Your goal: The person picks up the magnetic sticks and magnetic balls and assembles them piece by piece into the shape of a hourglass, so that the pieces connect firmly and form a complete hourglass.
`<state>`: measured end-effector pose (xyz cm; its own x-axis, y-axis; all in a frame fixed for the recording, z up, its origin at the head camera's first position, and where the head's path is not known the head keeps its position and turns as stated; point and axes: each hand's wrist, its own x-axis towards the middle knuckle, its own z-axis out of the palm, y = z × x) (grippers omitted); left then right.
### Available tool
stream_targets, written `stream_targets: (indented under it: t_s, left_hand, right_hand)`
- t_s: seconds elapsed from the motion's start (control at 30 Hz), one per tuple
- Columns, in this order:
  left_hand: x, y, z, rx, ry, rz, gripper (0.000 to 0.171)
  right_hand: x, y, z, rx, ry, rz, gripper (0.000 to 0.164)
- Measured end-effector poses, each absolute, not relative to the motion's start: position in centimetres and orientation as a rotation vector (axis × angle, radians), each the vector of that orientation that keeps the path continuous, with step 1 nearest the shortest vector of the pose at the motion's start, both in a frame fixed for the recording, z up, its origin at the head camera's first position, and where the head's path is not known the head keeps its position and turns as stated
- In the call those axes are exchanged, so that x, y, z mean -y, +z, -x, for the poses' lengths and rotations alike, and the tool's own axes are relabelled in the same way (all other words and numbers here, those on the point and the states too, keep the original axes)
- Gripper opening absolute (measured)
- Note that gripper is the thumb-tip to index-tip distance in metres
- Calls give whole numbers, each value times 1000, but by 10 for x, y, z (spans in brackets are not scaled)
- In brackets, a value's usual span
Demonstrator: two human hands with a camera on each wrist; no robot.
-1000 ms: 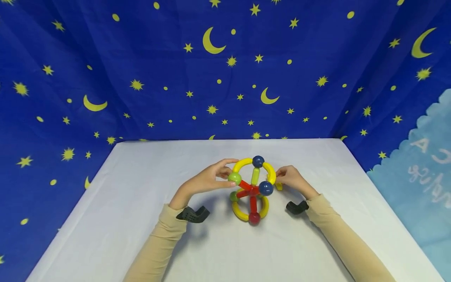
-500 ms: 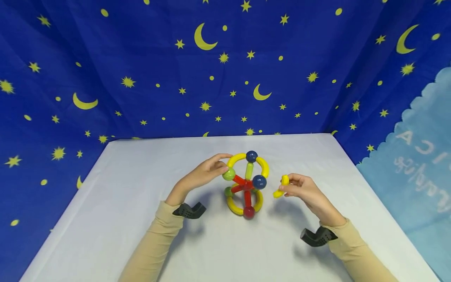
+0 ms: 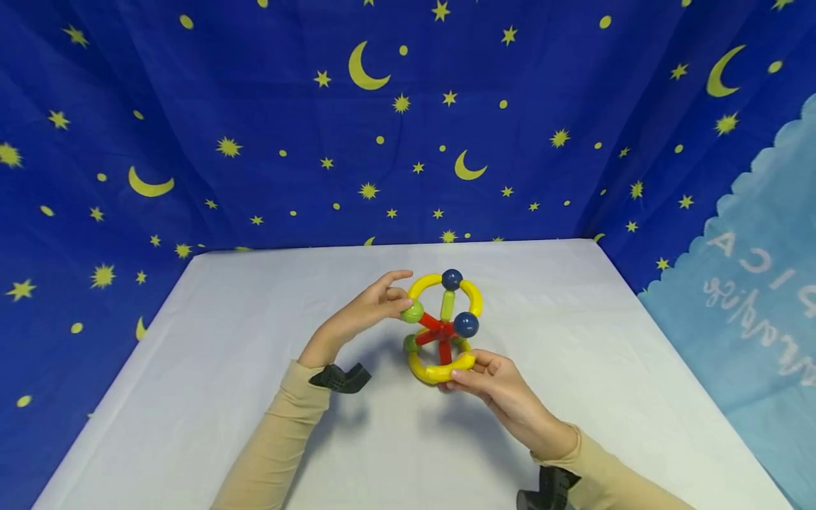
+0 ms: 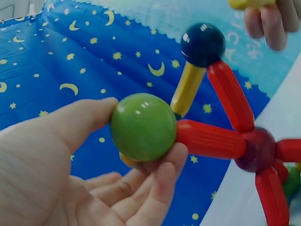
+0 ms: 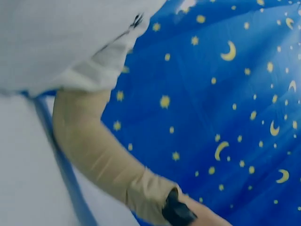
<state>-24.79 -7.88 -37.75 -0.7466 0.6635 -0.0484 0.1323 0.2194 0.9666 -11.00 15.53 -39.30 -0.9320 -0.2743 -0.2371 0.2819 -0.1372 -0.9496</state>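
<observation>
A magnetic ball-and-stick model stands mid-table, with red sticks [image 4: 211, 140] fanning out from a red hub ball [image 4: 256, 149]. Curved yellow rods form an upper arc [image 3: 423, 285] and a lower ring, joined by blue balls [image 3: 466, 325] and green ones. My left hand [image 3: 363, 312] pinches the upper left green ball [image 4: 145, 127], thumb on one side and fingers under it. At the model's lower front, my right hand [image 3: 503, 397] pinches a loose curved yellow rod [image 3: 464, 362], which overlaps the lower ring in the head view. The lower red ball is mostly hidden behind that hand.
The table [image 3: 255, 425] has a white cover. Blue curtains [image 3: 293, 106] with moons and stars rise behind it and at the sides, and a light-blue lettered cloth [image 3: 758, 269] hangs at the right. Each wrist carries a black camera mount [image 3: 341, 378].
My right hand has drawn the yellow rod away from the model's right side, then carried it to the lower front. My left hand has stayed at the green ball.
</observation>
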Motion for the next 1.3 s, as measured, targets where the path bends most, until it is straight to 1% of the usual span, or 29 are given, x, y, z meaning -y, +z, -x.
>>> stream_targets:
  t_s: [0.07,0.17,0.3,0.57,0.73,0.87,0.97,1.17,1.23,1.3]
  left_hand:
    - [80,-377,247,-2024,1549,-716,64]
    - [81,-376,246,-2008,1543,-707,68]
    - [81,-376,247,-2010,1532,-700,66]
    - [80,-375,246,-2003,1526,-720,62]
    - [80,-375,247,-1994,1536,-712,62]
    - [80,-376,247,-1983,1540,-706,63]
    - [80,-376,247,-1980,1542,-710,63]
    - [80,-375,247,-1975,1550,-721,62]
    - [80,-374,247,-1978,1549,-728,62]
    - [81,-374,246,-1982,1548,-735,61]
  right_hand:
    - [-146,-392,112,-1741,-2167,-53,27]
    - [-136,-390,115,-1708,-2230,-173,33]
    - [-124,-387,119,-1677,-2306,-272,37]
    - [-114,-382,119,-1658,-2395,-396,23]
    - [-108,-382,113,-1705,-2454,-426,26]
    - [-102,-390,103,-1873,-2559,-372,32]
    - [-98,-398,98,-2010,-2661,-256,35]
    - [-93,-405,101,-2059,-2848,-15,21]
    - [-90,-403,104,-2027,-2868,6,17]
    - [-87,-401,105,-1974,-2866,-7,17]
